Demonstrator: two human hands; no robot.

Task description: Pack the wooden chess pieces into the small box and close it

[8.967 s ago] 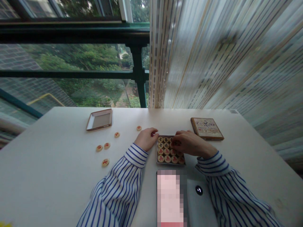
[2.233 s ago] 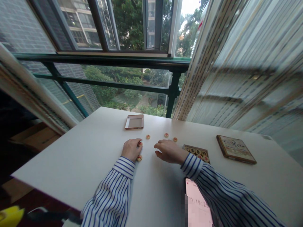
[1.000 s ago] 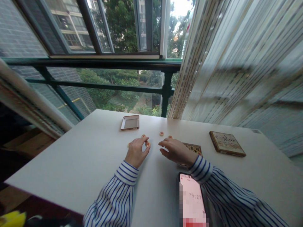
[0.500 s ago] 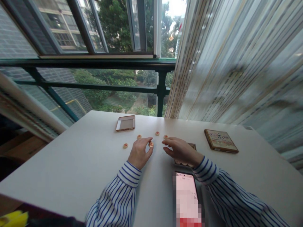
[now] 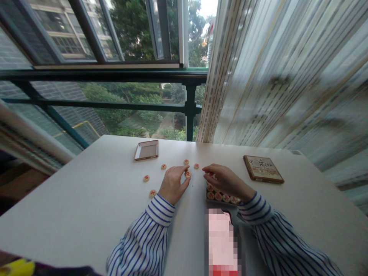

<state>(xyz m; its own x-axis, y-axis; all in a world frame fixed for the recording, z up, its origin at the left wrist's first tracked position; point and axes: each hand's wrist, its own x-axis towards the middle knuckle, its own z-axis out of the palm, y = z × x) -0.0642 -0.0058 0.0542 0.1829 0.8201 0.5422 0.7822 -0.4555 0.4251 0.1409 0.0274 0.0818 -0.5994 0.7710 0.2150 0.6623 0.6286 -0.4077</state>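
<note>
My left hand (image 5: 173, 184) pinches a round wooden chess piece (image 5: 188, 174) with a red mark between thumb and forefinger, just above the white table (image 5: 86, 207). To its right, my right hand (image 5: 224, 181) rests curled over the far part of a small box tray (image 5: 221, 196) filled with rows of pieces; whether it holds one is hidden. Loose pieces lie on the table: one (image 5: 186, 161) and another (image 5: 196, 166) just beyond my hands, and others to the left (image 5: 163, 166) (image 5: 146, 178) (image 5: 152, 193).
An empty box half (image 5: 146, 150) lies at the back left. A printed box lid (image 5: 262, 168) lies at the back right. A phone (image 5: 222, 241) lies near the front edge. Behind are a green railing, a window and a striped curtain.
My left hand has carried the pinched piece rightward toward the tray. My right hand has moved back over the tray. The camera has swung to the right.
</note>
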